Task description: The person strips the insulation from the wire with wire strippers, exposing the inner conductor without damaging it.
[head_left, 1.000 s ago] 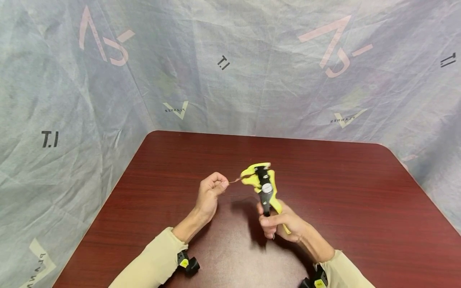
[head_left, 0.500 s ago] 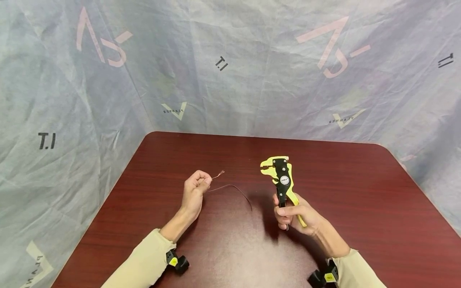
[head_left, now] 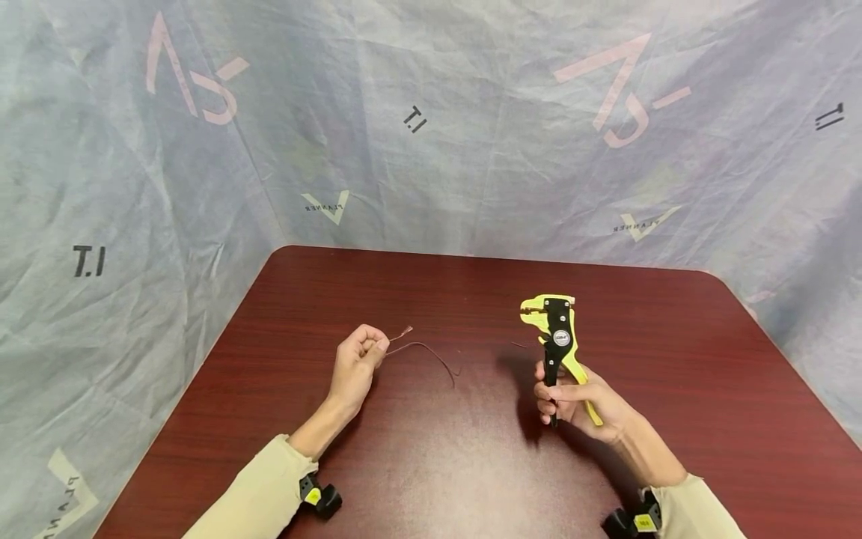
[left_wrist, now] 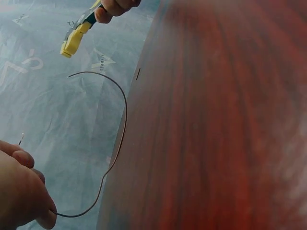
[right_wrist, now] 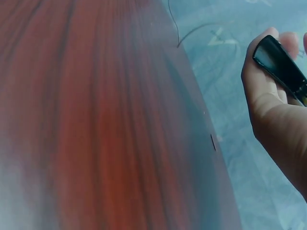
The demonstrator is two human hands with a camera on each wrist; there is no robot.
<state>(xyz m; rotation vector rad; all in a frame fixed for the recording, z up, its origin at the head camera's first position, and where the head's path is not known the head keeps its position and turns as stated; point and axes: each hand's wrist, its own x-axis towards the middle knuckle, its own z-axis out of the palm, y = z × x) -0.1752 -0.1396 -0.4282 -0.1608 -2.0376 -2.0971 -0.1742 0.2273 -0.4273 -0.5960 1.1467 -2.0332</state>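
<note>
My left hand (head_left: pixel 355 367) pinches a thin brown wire (head_left: pixel 431 349) between thumb and fingers. One end, with bare, splayed copper strands (head_left: pixel 406 331), pokes out past the fingertips. The rest of the wire loops away to the right; its curve (left_wrist: pixel 125 110) is plain in the left wrist view. My right hand (head_left: pixel 579 400) grips a yellow and black wire stripper (head_left: pixel 557 329) by its handles, head upward, with its yellow nose toward the left. In the right wrist view the black handle end (right_wrist: pixel 278 62) shows in the palm. Wire and tool are well apart.
A short dark sliver (head_left: pixel 518 345), looking like a bit of insulation, lies on the reddish-brown table (head_left: pixel 431 449) left of the tool. Grey printed cloth (head_left: pixel 471 150) hangs behind the table and along its sides.
One second ago the wire's end was at the stripper's head. Since then the hands have drawn apart, left hand leftward, stripper rightward. The bare strands and the dark sliver now show.
</note>
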